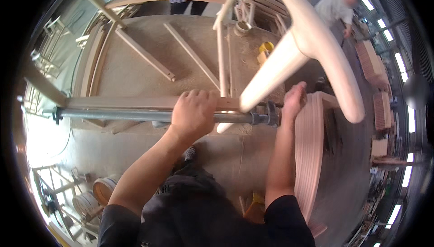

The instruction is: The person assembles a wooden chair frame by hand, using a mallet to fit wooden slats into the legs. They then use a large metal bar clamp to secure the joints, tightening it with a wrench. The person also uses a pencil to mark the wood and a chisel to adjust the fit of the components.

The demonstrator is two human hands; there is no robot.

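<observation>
One pale wooden furniture frame (312, 41), one steel bar clamp (113, 115) set alongside its rail (131, 102); clamping apparently in hand.
Rail gripped by left hand (195, 111); right hand (294, 101) curled near clamp's right end, its hold cannot be told; steady tightening likely called for.

A woodworking shop: bare wooden frame (327, 48), metal bar clamp (117, 115), loose slats (144, 54), stacked wooden parts (309, 147), strip lights (400, 62).

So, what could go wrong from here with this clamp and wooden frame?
The metal clamp lies close along the wooden rail, so if it shifts it might dent the rail. The left hand covers part of both, so it could perhaps get pinched. The sticks lying below could get knocked if the wooden frame tips.
</observation>
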